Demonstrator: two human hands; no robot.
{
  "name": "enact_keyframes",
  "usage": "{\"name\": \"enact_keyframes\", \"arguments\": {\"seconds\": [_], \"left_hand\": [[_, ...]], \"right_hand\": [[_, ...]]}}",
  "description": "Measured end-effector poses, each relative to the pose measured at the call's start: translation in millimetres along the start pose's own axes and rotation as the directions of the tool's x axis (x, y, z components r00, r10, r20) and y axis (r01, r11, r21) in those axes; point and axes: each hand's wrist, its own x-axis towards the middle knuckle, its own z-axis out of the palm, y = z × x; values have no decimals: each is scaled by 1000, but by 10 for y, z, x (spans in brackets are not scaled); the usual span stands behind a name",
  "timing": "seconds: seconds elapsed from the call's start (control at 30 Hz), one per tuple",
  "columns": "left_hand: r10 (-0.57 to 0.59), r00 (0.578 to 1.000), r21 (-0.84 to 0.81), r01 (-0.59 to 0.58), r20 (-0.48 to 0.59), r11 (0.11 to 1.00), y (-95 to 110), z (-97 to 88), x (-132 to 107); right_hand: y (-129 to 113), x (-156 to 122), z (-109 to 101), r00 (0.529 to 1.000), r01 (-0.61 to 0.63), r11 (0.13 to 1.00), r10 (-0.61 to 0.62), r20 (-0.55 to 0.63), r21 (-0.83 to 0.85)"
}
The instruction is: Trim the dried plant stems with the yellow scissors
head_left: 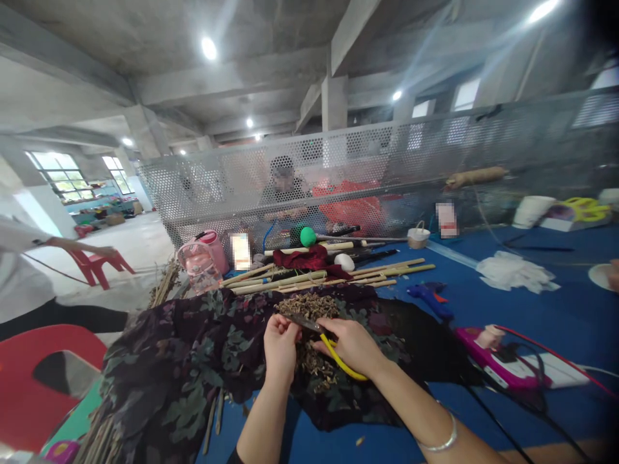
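My left hand [279, 341] is closed in a pinch on a small dark piece I cannot make out, over a heap of dried plant bits [309, 309]. My right hand [352, 343] grips yellow-handled scissors [338, 359], blades pointing left toward the left hand. Both hands hover above a dark floral cloth [193, 361] spread on the blue table [532, 309].
Bamboo sticks [329, 277], a red cloth [309, 259], a green ball [307, 236] and a pink jug [213, 254] lie behind the heap. A blue glue gun [430, 298], a purple tool [488, 357] with cables sit right. A perforated screen [367, 167] stands behind; another person is at left.
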Motion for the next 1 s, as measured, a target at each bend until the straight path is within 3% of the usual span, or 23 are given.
{"name": "enact_keyframes", "arguments": {"seconds": [0.1,0.17,0.23,0.3,0.37,0.43,0.5,0.57,0.63,0.77,0.87,1.0], "left_hand": [[137,991,361,-124,-11,924,-2,-56,20],[300,954,580,-258,25,772,37,-60,-24],[414,894,734,-396,171,551,92,-22,-116],[352,830,771,-543,432,334,129,51,-232],[151,731,694,-681,665,235,123,133,-335],[-9,644,629,-743,765,229,71,197,-398],[-81,631,631,-744,772,221,-8,227,-414],[-87,654,655,-724,751,217,-87,229,-399],[-29,683,663,-697,730,274,-147,220,-379],[113,756,596,-589,644,546,-187,225,-379],[120,813,524,-472,569,709,-165,251,-410],[106,833,522,-434,543,734,-110,250,-406]], "right_hand": [[17,1,-19,1000,1,1000,-2,-31,-4],[56,6,-18,994,-7,1000,9,-112,24],[124,19,-11,976,-14,998,29,-216,68],[208,35,-5,952,-31,995,57,-299,90],[282,52,-3,933,-64,993,95,-347,102],[326,65,-5,916,-104,988,141,-375,118],[333,73,-10,903,-138,981,181,-390,137],[314,77,-14,896,-156,976,205,-395,152],[287,75,-17,901,-155,974,207,-380,163],[263,64,-6,917,-138,975,191,-350,172],[263,58,8,922,-127,975,185,-339,184],[244,57,-9,926,-133,973,190,-325,190]]}}
